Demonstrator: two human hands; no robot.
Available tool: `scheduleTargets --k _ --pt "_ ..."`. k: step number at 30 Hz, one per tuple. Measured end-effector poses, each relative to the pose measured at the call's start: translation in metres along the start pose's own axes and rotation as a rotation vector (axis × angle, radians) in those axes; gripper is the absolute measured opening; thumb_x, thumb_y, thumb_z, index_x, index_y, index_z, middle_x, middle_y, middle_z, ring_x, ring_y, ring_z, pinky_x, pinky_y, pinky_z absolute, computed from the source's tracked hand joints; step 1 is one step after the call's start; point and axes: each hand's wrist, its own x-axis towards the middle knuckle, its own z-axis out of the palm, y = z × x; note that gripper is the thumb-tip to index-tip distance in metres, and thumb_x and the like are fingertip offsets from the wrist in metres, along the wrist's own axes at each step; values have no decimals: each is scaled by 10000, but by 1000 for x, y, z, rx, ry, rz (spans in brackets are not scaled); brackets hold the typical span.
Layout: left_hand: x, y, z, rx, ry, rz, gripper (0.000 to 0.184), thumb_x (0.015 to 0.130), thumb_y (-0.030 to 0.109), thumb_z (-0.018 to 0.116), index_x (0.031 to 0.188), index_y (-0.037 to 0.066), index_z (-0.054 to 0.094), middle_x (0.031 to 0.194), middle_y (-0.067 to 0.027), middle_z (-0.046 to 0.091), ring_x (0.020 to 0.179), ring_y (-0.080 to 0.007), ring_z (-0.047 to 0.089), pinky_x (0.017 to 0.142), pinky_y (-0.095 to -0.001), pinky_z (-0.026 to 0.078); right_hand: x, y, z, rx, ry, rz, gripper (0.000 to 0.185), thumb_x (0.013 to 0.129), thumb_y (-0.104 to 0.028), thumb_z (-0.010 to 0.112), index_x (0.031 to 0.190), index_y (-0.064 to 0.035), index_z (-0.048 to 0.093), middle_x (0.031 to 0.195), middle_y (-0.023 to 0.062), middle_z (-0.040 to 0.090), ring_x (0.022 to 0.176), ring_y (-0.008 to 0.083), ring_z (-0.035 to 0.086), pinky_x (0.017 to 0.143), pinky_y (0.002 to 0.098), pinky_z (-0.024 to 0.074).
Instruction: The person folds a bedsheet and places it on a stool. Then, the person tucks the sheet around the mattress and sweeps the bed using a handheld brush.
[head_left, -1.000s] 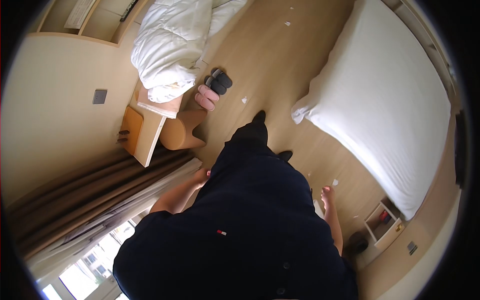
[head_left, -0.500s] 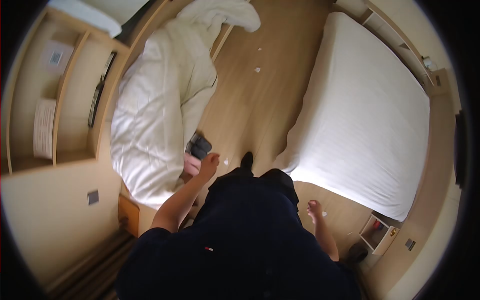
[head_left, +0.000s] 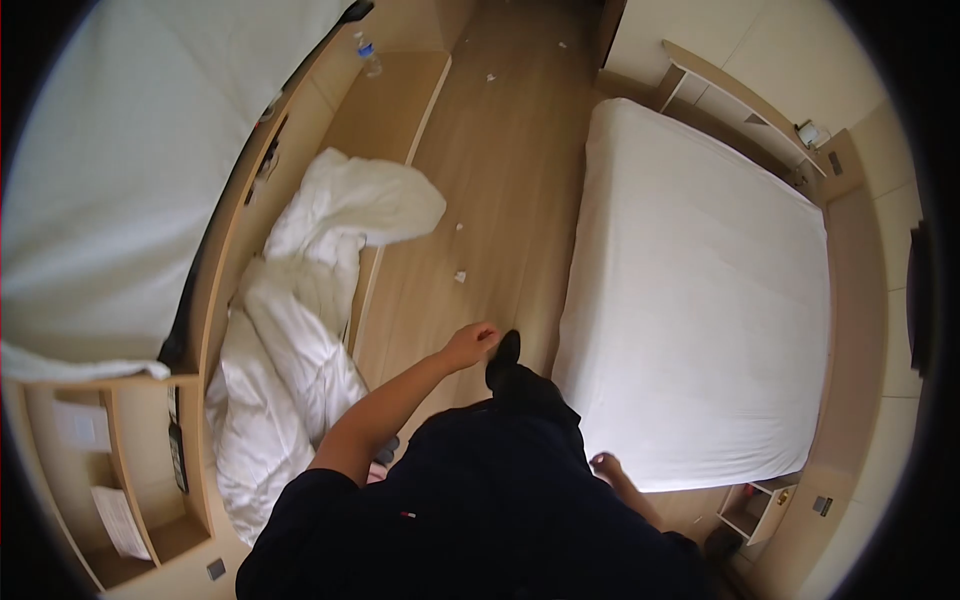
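My left hand hangs over the wooden floor in front of my body, beside my black shoe. Its fingers are curled, and whether they hold anything is hidden. Low on the right, my right hand is near the lower edge of the white-covered bed; its fingers are bent in and too small to read clearly. To the left, a crumpled white quilt lies over a long wooden bench.
Small white scraps dot the floor. A plastic bottle stands on the bench. An upper bunk and a shelf unit fill the left. A small bedside cabinet is at the lower right.
The view has moved forward along the floor, bringing the bottle and bench into sight. My left hand has swung forward and inward. My right hand has shifted slightly inward and lower in view.
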Motion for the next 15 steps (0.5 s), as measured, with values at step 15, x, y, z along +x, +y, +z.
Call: scheduleTargets --k 15 --pt "339 133 -240 -383 271 107 199 976 176 594 1055 1 647 820 -27 625 769 -104 593 692 -259 489 291 -456 -512 220 576 -514 235 901 -198 607 1072 -43 649 954 147 713 891 269 690 801 373 543"
